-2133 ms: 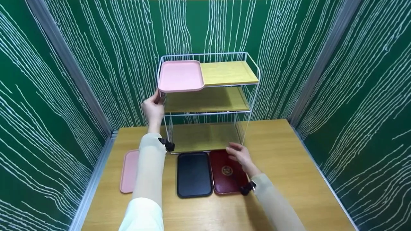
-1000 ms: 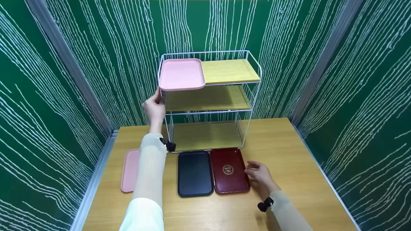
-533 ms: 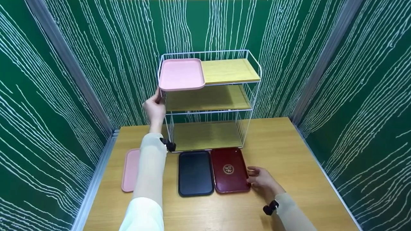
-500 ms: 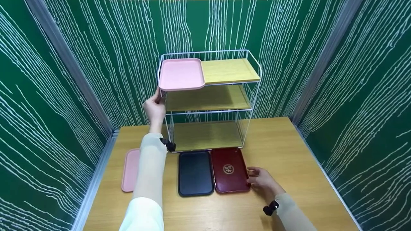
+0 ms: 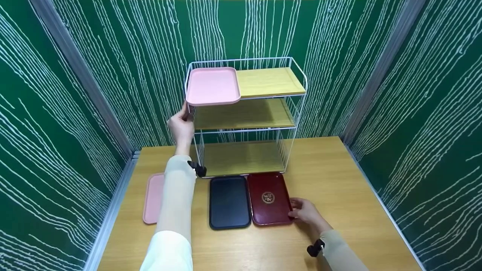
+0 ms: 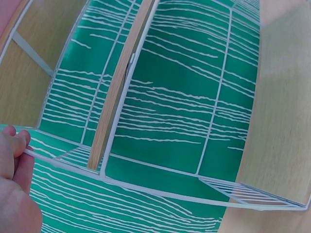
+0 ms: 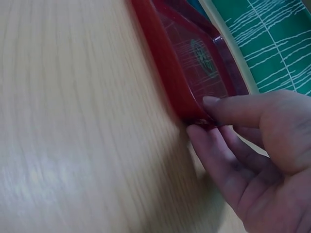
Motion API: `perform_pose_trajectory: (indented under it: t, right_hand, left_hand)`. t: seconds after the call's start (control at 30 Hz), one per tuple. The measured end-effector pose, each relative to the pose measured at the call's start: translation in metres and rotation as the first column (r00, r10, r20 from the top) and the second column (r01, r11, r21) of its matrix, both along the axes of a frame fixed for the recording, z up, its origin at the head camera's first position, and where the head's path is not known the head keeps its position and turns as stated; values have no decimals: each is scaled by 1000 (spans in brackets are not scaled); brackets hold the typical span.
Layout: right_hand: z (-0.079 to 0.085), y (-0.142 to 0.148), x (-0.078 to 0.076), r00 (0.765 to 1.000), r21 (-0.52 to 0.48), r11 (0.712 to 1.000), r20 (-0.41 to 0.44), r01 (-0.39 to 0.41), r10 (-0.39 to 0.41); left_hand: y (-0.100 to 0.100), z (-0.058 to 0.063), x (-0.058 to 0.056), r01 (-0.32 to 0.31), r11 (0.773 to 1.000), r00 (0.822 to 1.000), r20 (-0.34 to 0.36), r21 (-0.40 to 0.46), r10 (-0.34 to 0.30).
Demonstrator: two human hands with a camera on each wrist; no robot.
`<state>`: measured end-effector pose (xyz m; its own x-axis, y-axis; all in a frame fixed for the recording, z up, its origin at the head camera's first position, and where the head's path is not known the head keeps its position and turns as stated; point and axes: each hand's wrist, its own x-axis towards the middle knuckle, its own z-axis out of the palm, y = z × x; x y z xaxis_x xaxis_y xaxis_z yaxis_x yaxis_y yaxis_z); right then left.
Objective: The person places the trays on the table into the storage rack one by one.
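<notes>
At the left front post of a white wire shelf rack (image 5: 295, 126), my left hand (image 5: 181, 126) grips the thin wire, just under a pink tray on the top shelf (image 5: 213, 86). The left wrist view shows those fingers (image 6: 17, 145) curled round the wire. My right hand (image 5: 308, 213) pinches the right edge of a dark red tray (image 5: 270, 210) with a round gold emblem. In the right wrist view the thumb (image 7: 238, 108) lies over the red rim, and the other fingers are at its outer underside. A black tray (image 5: 229, 203) lies directly left of the red one.
Another pink tray (image 5: 153, 197) lies on the wooden table (image 5: 335, 169), partly hidden by my left forearm. The rack has three yellowish wooden shelves, the middle one (image 5: 244, 114) below the pink tray. Green walls with white streaks (image 5: 425, 113) enclose the table.
My right hand has drawn back from above the red tray to its right edge and now pinches the rim. The left hand keeps its hold on the rack.
</notes>
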<state>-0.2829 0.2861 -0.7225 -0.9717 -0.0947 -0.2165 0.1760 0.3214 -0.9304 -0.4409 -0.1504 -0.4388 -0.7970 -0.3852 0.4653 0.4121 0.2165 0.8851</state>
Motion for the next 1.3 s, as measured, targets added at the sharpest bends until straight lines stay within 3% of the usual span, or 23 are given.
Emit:
perform_pose_trajectory:
  t: [0.33, 0.87, 1.13, 1.3]
  right_hand:
    - [0, -4, -3, 998, 51, 997, 11, 57, -58]
    - [-1, -8, -2, 984, -1, 989, 99, 150, -150]
    - [-1, -10, -1, 984, 10, 988, 96, 153, -153]
    - [2, -12, -1, 982, 42, 984, 78, 170, -173]
  left_hand:
    - [1, -1, -1, -7, 1000, 1000, -14, -27, 7]
    - [-1, -1, -2, 26, 999, 1000, 8, 22, -26]
    - [-3, -3, 0, 57, 997, 998, 21, 50, -58]
    - [-4, -3, 0, 39, 999, 999, 31, 24, -39]
